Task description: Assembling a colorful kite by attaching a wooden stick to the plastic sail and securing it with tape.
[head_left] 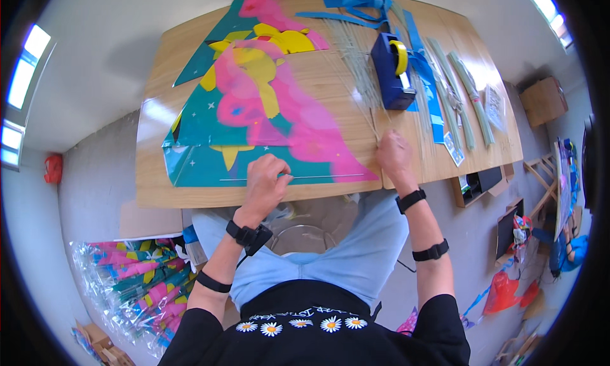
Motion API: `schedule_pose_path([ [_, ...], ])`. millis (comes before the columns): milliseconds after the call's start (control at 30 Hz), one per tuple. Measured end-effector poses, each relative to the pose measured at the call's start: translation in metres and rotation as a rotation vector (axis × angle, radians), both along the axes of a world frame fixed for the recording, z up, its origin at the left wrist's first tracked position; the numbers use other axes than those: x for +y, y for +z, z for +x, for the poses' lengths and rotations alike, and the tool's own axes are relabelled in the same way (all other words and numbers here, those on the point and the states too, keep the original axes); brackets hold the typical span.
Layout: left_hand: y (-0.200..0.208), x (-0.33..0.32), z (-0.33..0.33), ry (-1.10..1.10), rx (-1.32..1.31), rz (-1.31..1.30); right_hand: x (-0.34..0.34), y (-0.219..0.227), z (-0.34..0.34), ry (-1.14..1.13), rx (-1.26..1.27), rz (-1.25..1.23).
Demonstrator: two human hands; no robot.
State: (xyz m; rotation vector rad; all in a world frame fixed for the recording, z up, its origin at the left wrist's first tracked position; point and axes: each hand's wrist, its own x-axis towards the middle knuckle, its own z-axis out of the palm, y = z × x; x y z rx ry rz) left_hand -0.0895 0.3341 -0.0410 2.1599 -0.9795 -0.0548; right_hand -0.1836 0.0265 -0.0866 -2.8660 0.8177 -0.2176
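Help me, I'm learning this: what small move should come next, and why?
I'd probably draw out one of the thin rods with the right hand: it is curled near their closer ends, while the left hand is by the white rod along the near edge of the printed sheet.

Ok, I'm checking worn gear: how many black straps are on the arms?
4: left wrist strap, left forearm strap, right wrist strap, right forearm strap. The sleeves could hide more.

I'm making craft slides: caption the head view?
Left hand beside a thin rod on a printed sheet; right hand near a blue tape dispenser.
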Motion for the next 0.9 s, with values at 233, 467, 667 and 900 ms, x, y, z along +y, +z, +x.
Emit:
schedule_pose_path([
  [233,0.009,-0.004,-0.009,0.003,0.034,0.061,0.005,0.005,0.002,0.106,0.052,-0.155],
  [467,0.015,-0.009,-0.011,0.004,0.032,0.063,-0.064,0.036,-0.031,-0.117,-0.526,0.003],
  [667,0.018,-0.013,-0.015,-0.035,-0.03,0.083,-0.075,0.043,-0.126,-0.179,-0.336,0.11],
  [900,0.012,-0.018,-0.022,-0.079,-0.025,0.076,-0.04,0.03,-0.185,-0.202,-0.2,0.199],
])
